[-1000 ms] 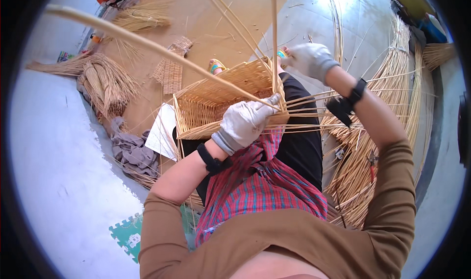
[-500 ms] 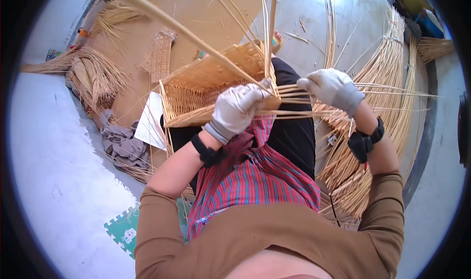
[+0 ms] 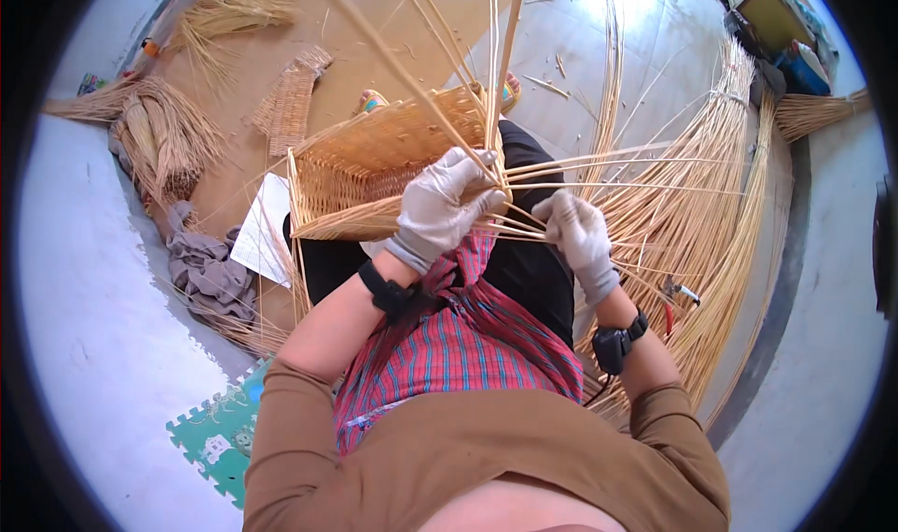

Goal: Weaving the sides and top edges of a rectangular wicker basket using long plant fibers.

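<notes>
A rectangular woven wicker basket (image 3: 316, 191) lies tilted across my lap, its hollow side showing. Long pale wicker rods (image 3: 622, 184) fan out rightward from its right corner, while thicker ones (image 3: 388, 60) rise from there toward the top. My left hand (image 3: 447, 200), in a white glove, grips that corner with fingers and thumb around the rods' bases. Just right of the basket, my gloved right hand (image 3: 578, 233) pinches the ends of the lower rods. Its fingertips partly hide how many it holds.
Big bundles of wicker rods (image 3: 687, 223) lie on the floor at right, with red-handled pliers (image 3: 681, 294) on them. More bundles (image 3: 173, 139), a flat woven panel (image 3: 288, 111), a grey cloth (image 3: 213, 270) and a white sheet (image 3: 265, 233) lie at left. A green foam mat (image 3: 210, 438) sits lower left.
My right hand has moved left and down, from the upper rods to the lower ones near the corner. My left hand stays at the corner, its fingers shifted. The whole view has shifted slightly.
</notes>
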`<control>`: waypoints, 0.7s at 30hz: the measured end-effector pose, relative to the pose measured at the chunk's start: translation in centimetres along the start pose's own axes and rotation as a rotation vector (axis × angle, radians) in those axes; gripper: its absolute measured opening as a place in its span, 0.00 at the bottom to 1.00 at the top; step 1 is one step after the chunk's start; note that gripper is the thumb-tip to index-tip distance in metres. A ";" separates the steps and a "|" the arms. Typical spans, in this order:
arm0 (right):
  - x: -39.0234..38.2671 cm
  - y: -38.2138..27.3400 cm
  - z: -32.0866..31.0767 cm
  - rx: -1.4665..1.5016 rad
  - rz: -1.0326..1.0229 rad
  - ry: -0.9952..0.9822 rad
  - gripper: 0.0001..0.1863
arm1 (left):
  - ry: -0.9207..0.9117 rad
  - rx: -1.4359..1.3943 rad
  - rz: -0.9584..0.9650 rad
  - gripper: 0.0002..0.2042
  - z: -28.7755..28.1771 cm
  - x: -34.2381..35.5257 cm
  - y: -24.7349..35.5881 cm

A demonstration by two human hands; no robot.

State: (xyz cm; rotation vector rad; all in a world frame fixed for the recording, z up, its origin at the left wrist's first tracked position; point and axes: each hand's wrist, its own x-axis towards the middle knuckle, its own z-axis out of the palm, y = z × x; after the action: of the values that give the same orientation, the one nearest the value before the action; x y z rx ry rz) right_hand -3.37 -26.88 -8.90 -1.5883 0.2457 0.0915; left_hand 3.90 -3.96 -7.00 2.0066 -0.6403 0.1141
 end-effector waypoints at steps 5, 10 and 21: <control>1.1 -1.3 -0.6 0.068 0.020 0.113 0.29 | 0.035 0.017 0.065 0.13 -0.2 0.3 0.1; 0.5 -6.8 0.8 -0.654 -0.944 0.048 0.05 | 0.035 0.034 0.094 0.12 -0.2 0.4 -0.3; 15.1 -10.3 3.8 -0.781 -0.032 -0.568 0.21 | -0.102 0.178 0.113 0.17 -1.8 1.4 1.5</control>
State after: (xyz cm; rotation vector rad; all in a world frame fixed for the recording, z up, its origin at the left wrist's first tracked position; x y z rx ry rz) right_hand 13.83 -24.47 -2.12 -2.2507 -0.3020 0.6676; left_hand 4.71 -3.53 -4.41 2.1578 -0.8334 0.1417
